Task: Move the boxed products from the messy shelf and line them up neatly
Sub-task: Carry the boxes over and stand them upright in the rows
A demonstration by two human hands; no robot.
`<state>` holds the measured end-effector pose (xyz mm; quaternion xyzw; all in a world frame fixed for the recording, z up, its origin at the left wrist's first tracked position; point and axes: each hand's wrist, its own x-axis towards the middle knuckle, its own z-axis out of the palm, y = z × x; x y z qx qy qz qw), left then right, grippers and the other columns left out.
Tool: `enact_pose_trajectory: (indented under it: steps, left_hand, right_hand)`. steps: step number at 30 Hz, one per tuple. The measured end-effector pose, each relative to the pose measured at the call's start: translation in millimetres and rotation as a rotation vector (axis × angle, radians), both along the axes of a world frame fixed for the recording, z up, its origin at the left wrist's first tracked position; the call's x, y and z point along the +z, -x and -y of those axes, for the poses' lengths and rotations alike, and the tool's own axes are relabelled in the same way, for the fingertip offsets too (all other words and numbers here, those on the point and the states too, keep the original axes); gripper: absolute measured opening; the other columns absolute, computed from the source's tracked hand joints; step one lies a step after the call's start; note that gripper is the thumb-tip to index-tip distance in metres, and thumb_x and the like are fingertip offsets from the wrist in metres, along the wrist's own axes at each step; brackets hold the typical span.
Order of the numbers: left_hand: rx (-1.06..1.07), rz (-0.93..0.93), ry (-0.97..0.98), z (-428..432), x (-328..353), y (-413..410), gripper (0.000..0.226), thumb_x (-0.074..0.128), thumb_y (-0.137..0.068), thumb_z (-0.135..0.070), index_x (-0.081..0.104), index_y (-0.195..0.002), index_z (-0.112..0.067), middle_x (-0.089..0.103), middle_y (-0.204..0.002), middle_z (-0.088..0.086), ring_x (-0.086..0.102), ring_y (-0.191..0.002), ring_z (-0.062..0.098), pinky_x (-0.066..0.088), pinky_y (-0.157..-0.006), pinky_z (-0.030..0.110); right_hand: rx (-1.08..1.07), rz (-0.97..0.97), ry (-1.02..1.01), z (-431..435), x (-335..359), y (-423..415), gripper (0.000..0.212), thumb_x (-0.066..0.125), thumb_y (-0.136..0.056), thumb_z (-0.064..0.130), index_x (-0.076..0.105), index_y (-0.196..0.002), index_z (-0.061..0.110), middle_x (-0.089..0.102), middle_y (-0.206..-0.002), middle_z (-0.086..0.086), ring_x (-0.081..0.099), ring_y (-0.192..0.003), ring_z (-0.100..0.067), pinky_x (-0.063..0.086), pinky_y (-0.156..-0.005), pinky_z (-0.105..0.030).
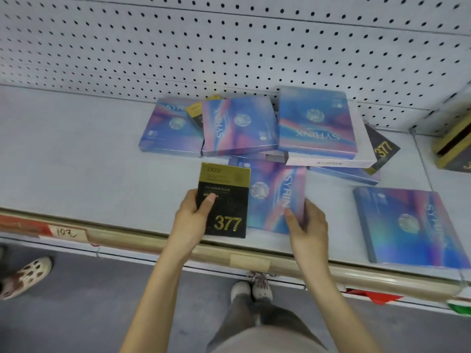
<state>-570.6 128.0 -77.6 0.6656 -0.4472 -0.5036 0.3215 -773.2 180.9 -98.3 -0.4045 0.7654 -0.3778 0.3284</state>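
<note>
Gripping two boxes at once, right at the front lip of the shelf point(76, 161). My left hand point(190, 220) holds the black-and-gold box point(225, 200), thumb pressed flat on its face and fingers tucked behind, with the gold 377 reading upright toward me. My right hand point(309, 228) pinches the blue iridescent box point(272, 194) along its right edge, thumb on top, its SYRINX lettering running sideways. The two sit side by side, the black one overlapping the blue a little.

Progress? Early, I'd say: there's no neat row anywhere I can see. Behind my hands the heap point(239, 126) is a jumble of blue boxes overlapping at odd angles. One reads upside down with a white-edged one beneath it, and a second black box point(382, 149) pokes out at the right (another gold corner peeks out at the back left). One lone blue box point(407, 225) lies flat off to the right, skewed. Plenty left to sort. They're all thin, flat, glossy cartons, slippery-looking to my eye.
</note>
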Motion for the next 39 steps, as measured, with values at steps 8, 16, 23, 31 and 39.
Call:
enact_pose_trajectory:
  steps: [8, 16, 23, 31, 39]
  left_hand:
    - [0.001, -0.077, -0.021, -11.6, 15.5, 2.2, 0.019, 0.047, -0.099, -0.025, 0.055, -0.112, -0.015, 0.068, -0.105, 0.009, 0.066, -0.097, 0.022, 0.056, -0.081, 0.032]
    - [-0.092, -0.201, 0.012, -60.7, 41.9, 65.1, 0.016, 0.049, -0.097, -0.016, 0.057, -0.111, -0.011, 0.071, -0.101, 0.006, 0.069, -0.085, 0.009, 0.051, -0.063, 0.014]
    - [-0.211, -0.281, 0.003, -104.6, 50.4, 161.4, 0.016, 0.049, -0.096, -0.013, 0.057, -0.110, -0.012, 0.072, -0.094, 0.008, 0.069, -0.072, 0.006, 0.048, -0.054, 0.011]
    - [-0.279, -0.378, 0.005, -177.2, 56.4, 299.4, 0.017, 0.052, -0.094, -0.013, 0.063, -0.107, -0.017, 0.072, -0.102, 0.003, 0.067, -0.101, 0.024, 0.054, -0.088, 0.042]
    - [-0.218, -0.386, 0.078, -198.5, 55.4, 401.6, 0.018, 0.060, -0.086, -0.018, 0.065, -0.103, -0.024, 0.072, -0.103, 0.000, 0.067, -0.099, 0.021, 0.051, -0.089, 0.042]
  right_hand:
    - [-0.250, 0.546, 0.126, -20.5, 17.4, -5.2, 0.038, 0.058, -0.093, 0.016, 0.051, -0.129, 0.025, 0.061, -0.115, 0.008, 0.063, -0.100, -0.005, 0.055, -0.073, -0.014]
    - [-0.436, 1.073, 0.185, -41.7, 37.4, 34.3, 0.016, 0.058, -0.091, 0.010, 0.060, -0.105, 0.017, 0.071, -0.082, 0.001, 0.066, -0.077, -0.015, 0.054, -0.071, -0.030]
    - [-0.440, 1.185, 0.325, -88.4, 53.1, 133.5, 0.017, 0.057, -0.090, 0.019, 0.064, -0.105, 0.018, 0.070, -0.089, -0.004, 0.066, -0.080, -0.017, 0.056, -0.075, -0.033]
    - [-0.629, 1.086, 0.330, -166.2, 63.7, 310.1, 0.046, 0.044, -0.092, 0.057, 0.063, -0.119, 0.025, 0.073, -0.109, 0.005, 0.071, -0.092, -0.012, 0.055, -0.061, -0.027]
    - [-0.775, 0.728, 0.313, -211.8, 72.4, 445.0, 0.052, 0.054, -0.081, 0.071, 0.068, -0.096, 0.023, 0.073, -0.104, 0.003, 0.071, -0.089, -0.019, 0.057, -0.081, -0.038]
